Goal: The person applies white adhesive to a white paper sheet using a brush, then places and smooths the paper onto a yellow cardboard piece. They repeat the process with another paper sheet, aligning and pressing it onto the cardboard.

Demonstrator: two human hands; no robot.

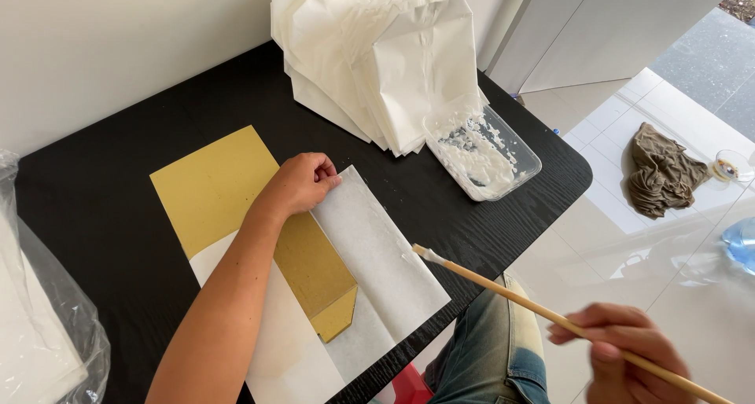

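My left hand [303, 182] presses with closed fingers on the top edge of a folded white paper sheet [381, 256] that lies over a gold card template [211, 185] on the black table [110, 215]. My right hand [625, 355] is off the table's front edge, above my knee, gripping a long wooden brush [511, 290]. The brush's white, paste-covered tip [425, 253] hovers at the paper's right edge.
A clear plastic tray of white paste [489, 154] sits at the table's right side, beside a stack of finished white paper bags [377, 58]. A clear plastic bag with white sheets [39, 325] lies at the left. A brown cloth [661, 172] lies on the tiled floor.
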